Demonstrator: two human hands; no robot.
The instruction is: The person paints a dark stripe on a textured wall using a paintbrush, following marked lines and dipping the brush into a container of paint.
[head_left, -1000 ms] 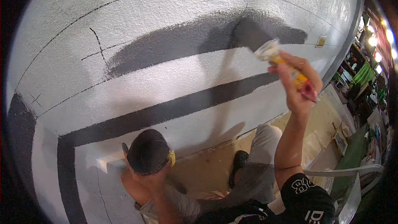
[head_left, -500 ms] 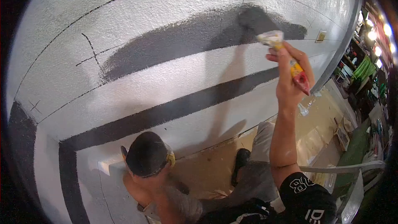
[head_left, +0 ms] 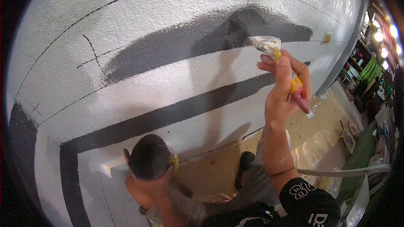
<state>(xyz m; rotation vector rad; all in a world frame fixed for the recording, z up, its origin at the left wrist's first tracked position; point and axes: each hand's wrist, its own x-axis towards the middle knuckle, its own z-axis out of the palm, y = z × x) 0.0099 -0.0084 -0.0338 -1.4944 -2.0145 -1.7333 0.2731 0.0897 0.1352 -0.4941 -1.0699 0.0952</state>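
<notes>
My right hand (head_left: 284, 86) grips a paintbrush (head_left: 297, 85) with a yellow and red handle. The brush's wrapped, whitish head, smeared with dark paint, points up and left in front of the wall. Behind it, a dark grey painted band (head_left: 168, 48) curves across the white textured wall (head_left: 139, 88). At the lower left, my left hand (head_left: 141, 189) is closed round a round container (head_left: 150, 157) with a dark inside and a bit of yellow on its right side. Whether the bristles touch the wall is unclear.
A second dark stripe (head_left: 168, 112) runs lower on the wall and turns down at the left. Thin drawn lines cross the wall near an outlet (head_left: 326, 38). A brown floor sheet (head_left: 210, 168) lies below. Cluttered shelves and a green cloth (head_left: 370, 70) stand at the right.
My right hand and the brush have moved left and slightly down, and their shadow has shifted left too. My left hand and the container have barely moved.
</notes>
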